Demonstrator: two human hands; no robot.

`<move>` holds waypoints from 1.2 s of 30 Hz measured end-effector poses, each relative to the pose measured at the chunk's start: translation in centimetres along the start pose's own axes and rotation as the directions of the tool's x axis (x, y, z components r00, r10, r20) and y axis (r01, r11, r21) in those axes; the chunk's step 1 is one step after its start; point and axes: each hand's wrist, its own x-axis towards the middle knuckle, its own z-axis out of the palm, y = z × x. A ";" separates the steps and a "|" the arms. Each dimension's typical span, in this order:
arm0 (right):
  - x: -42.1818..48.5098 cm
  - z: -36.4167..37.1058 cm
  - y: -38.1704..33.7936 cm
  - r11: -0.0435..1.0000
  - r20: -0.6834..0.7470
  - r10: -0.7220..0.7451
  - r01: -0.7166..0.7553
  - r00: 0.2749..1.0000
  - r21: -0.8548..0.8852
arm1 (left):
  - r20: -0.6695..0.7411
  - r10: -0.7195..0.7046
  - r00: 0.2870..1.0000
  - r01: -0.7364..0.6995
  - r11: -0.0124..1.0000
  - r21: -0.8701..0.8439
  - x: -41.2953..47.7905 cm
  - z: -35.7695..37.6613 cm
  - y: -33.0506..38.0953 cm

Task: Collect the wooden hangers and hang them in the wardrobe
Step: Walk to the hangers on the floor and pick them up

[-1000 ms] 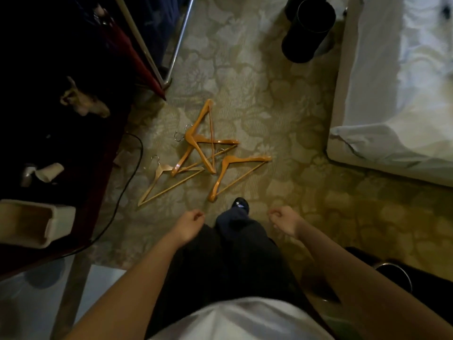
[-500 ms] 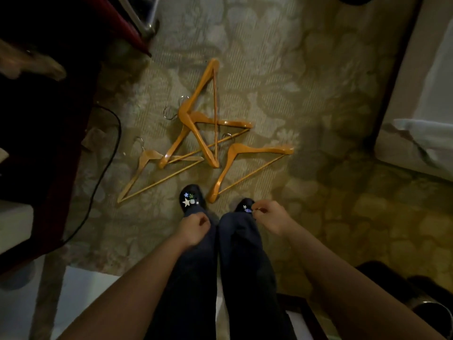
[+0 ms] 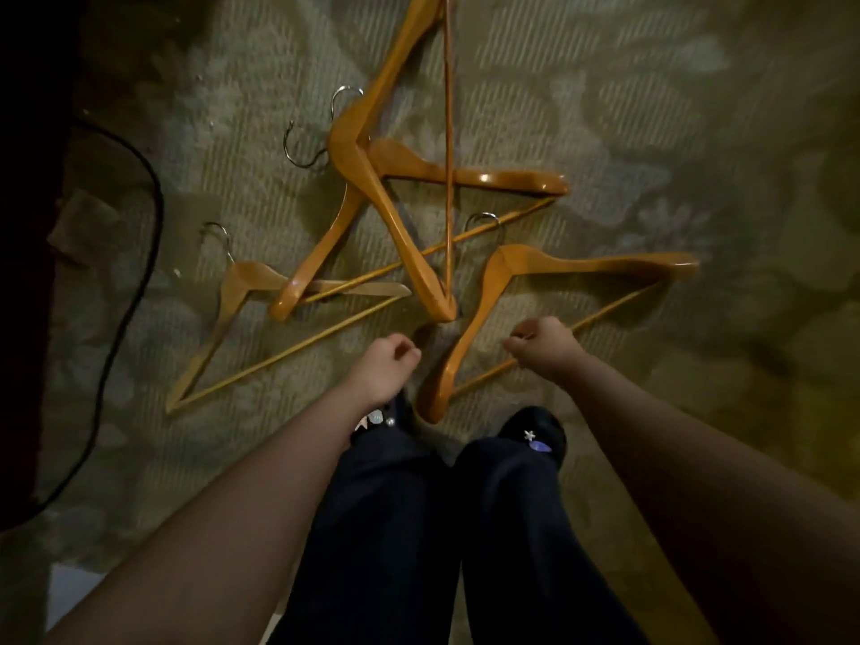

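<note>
While I look straight down, four wooden hangers (image 3: 465, 176) lie on the patterned carpet (image 3: 651, 109) just beyond my shoes (image 3: 535, 430). Two are crossed in the middle, hooks to the left. Pale hanger (image 3: 232, 295) sits near left, one arm under the end of a crossed one. Nearest hanger (image 3: 581, 265) sits near right, one tip almost at my toes. Left grip (image 3: 386, 367): fingers curled in, holding nothing, between the pale and nearest hangers. Right grip (image 3: 544, 346): also curled, nothing visibly pinched. It covers part of the nearest hanger's bottom bar; contact can't be told. Black cable (image 3: 139, 188) runs along the left edge.
</note>
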 end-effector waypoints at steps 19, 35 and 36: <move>7.8 6.5 -0.8 0.924 -0.311 0.211 -0.085 0.927 0.373 | 0.153 0.054 0.987 -0.078 0.985 0.154 7.4 6.3 -3.1; 8.1 5.1 -1.1 0.938 -0.234 0.170 -0.084 0.957 0.337 | 0.086 0.026 0.996 -0.037 0.991 0.125 8.6 7.3 -0.6; 8.6 5.3 -1.3 0.942 -0.252 0.184 -0.097 0.950 0.322 | 0.087 0.035 0.996 -0.044 0.993 0.111 8.9 7.4 -0.8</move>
